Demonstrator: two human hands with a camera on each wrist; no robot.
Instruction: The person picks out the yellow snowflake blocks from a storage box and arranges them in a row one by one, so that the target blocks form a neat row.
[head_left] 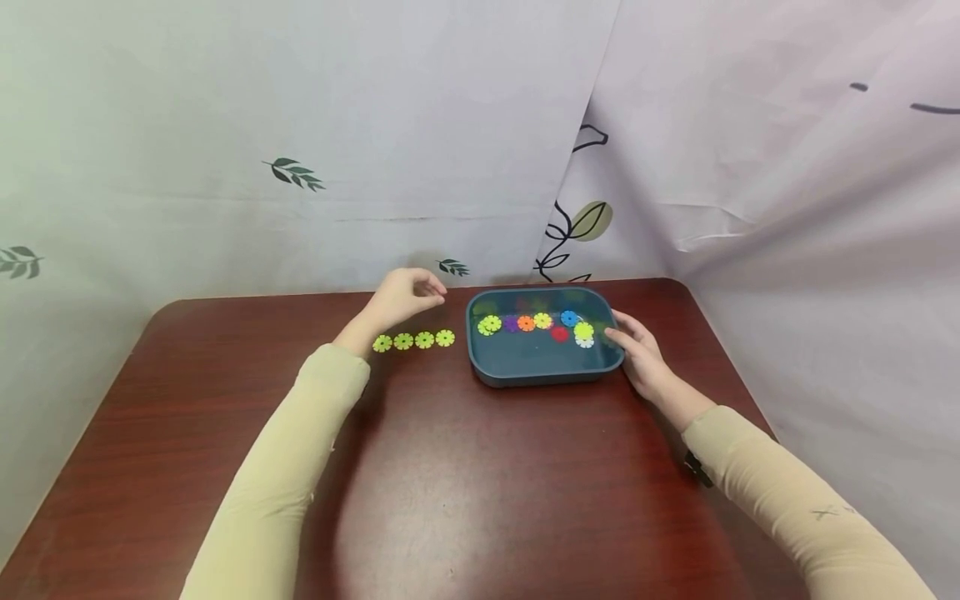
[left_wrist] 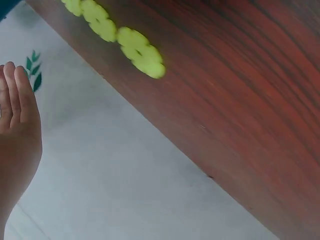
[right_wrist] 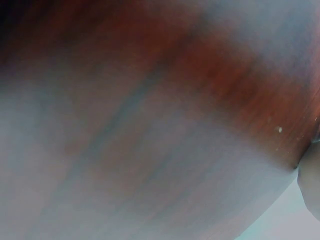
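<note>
My left hand point(head_left: 407, 297) hovers between the row of discs and the tray, fingers loosely bent, with nothing visible in it. In the left wrist view the fingers point(left_wrist: 17, 100) look nearly straight. Below it, several yellow-green notched flower discs point(head_left: 425, 339) lie in a line on the table; some discs point(left_wrist: 141, 52) show in the left wrist view. A dark blue-grey tray point(head_left: 540, 362) holds loose discs, among them an orange disc point(head_left: 526, 323), a blue disc point(head_left: 569, 318) and a red disc point(head_left: 559, 333). With its thumb at the rim, my right hand point(head_left: 639, 354) grips the tray's right end.
The brown wooden table point(head_left: 480, 475) ends at a back edge close behind the tray. A pale cloth point(head_left: 420, 142) with leaf prints hangs behind it and along the right side. The right wrist view shows mostly blurred tabletop point(right_wrist: 240, 95).
</note>
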